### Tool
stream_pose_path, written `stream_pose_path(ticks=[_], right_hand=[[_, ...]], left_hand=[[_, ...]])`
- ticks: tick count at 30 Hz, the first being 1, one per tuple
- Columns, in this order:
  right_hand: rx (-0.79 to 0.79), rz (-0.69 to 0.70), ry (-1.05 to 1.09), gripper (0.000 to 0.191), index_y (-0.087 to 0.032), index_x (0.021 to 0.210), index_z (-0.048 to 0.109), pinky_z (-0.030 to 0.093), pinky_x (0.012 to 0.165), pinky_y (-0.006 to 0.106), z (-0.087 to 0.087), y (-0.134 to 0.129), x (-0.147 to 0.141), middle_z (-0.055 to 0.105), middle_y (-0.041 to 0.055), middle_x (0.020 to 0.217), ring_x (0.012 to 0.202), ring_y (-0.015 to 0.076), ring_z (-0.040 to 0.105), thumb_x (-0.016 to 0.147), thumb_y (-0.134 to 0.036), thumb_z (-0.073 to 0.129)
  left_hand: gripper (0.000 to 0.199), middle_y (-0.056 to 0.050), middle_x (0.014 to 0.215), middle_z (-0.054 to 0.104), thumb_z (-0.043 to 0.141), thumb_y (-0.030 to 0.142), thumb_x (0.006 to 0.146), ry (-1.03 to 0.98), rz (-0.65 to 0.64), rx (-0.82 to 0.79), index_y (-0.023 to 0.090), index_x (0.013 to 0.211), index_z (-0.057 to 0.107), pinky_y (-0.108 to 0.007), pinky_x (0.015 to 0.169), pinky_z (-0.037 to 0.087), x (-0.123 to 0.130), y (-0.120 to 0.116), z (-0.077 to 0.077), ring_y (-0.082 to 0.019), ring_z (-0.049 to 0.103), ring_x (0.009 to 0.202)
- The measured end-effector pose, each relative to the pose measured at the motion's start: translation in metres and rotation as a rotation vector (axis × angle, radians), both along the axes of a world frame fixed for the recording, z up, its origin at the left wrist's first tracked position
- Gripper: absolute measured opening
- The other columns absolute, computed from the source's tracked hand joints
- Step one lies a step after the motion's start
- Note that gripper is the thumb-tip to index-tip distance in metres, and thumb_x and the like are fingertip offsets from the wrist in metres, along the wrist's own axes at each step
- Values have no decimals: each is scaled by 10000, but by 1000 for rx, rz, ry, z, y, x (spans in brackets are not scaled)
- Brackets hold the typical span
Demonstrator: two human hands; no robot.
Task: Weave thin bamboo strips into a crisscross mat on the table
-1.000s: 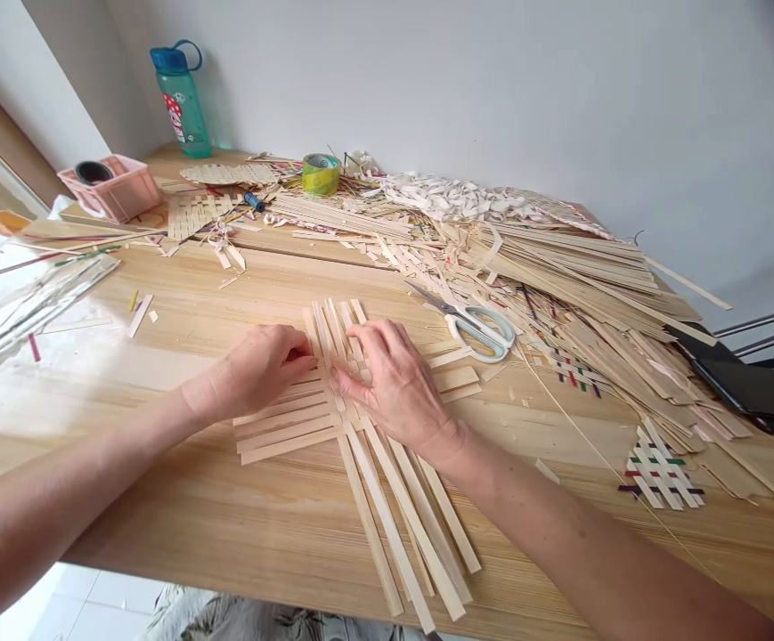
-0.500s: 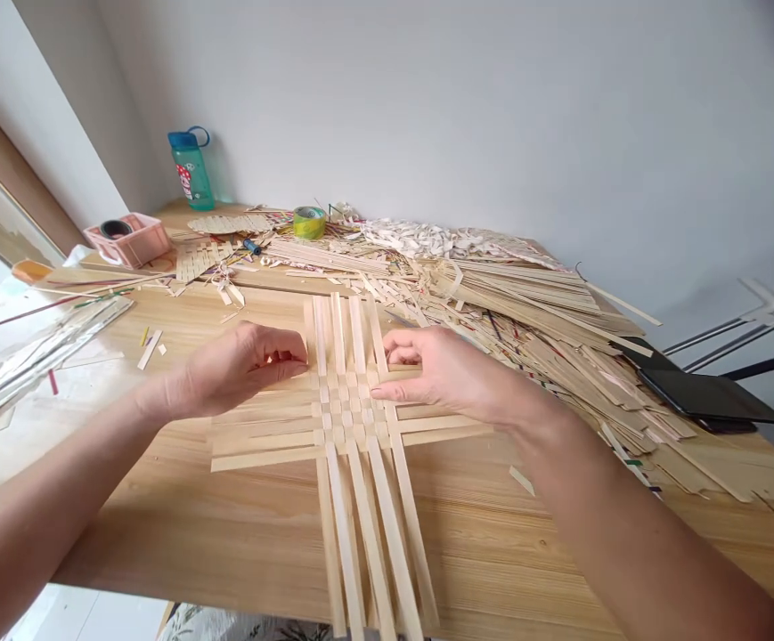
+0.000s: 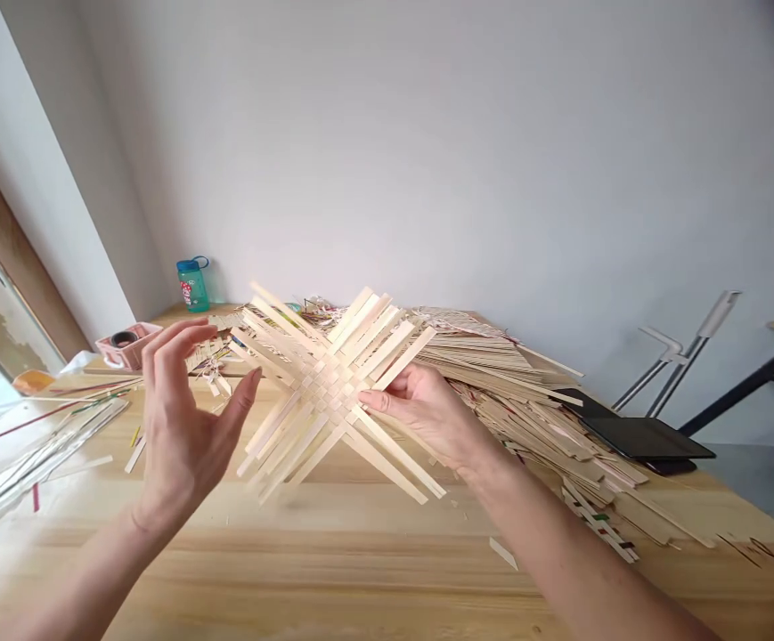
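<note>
Woven strips are held up in the right hand

At the left of the bench [image 3: 360, 565], a pink basket [image 3: 129, 352] contains a dark roll [image 3: 124, 339]. Next is the left hand [image 3: 186, 427], raised, with its thumb and fingers apart, near the woven piece; I cannot tell whether they touch. Behind stands a blue-green bottle [image 3: 194, 287]. The woven piece [image 3: 329, 387] is in the middle, above the bench, and its loose ends spread like a cross. The right hand [image 3: 419, 405] is clamped on its right edge, the thumb on the near face. Further right lie many pale strips [image 3: 493, 352] and a black flat device [image 3: 650, 438].
</note>
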State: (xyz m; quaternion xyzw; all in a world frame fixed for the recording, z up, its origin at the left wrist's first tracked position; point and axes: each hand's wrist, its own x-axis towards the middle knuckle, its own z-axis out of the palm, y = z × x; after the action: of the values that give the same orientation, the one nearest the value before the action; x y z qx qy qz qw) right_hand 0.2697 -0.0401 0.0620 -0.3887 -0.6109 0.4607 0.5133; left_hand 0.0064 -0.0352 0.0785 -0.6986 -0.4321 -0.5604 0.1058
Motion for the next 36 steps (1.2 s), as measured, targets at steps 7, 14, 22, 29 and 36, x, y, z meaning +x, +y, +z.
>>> stream_pose_path(ticks=[7,14,22,29,36], right_hand=[[-23,38,66,395,-202,1078,741,503,1027,429,-10,-1,-14,749,81,1151,1077,254,697,751,-412,816],[-36,16,79,381,-211,1097,727,498,1027,417,-24,3,-20,751,68,1124,1113,252,674,786,-423,789],[-160,354,58,393,-259,1166,683,490,1033,404,-28,-8,-28,720,35,1173,1126,227,654,797,-367,767],[-236,348,251,305,-246,1082,723,567,788,338,-30,9,-1,746,49,1048,956,201,674,782,-272,678],[-233,259,345,210,-232,959,750,575,793,355,-38,10,-8,759,44,1004,918,204,687,777,-313,685]], left_hand=[[433,-88,1059,723,621,580,869,72,-683,-1052,177,999,712,-361,909,513,-14,48,-11,-239,649,1026],[406,-82,1028,731,668,566,835,-16,-631,-996,187,976,705,-365,893,528,-27,51,-22,-240,662,983],[419,-68,1171,734,777,464,774,-196,-777,-1159,263,1137,719,-445,1064,502,-32,41,-33,-291,613,1236],[383,-79,1034,774,780,447,772,-476,-816,-1435,241,1093,745,-485,912,593,-29,35,-43,-324,714,1042],[494,-99,1012,783,818,462,730,-553,-784,-1467,225,1154,732,-428,864,616,-25,37,-49,-321,727,1015]])
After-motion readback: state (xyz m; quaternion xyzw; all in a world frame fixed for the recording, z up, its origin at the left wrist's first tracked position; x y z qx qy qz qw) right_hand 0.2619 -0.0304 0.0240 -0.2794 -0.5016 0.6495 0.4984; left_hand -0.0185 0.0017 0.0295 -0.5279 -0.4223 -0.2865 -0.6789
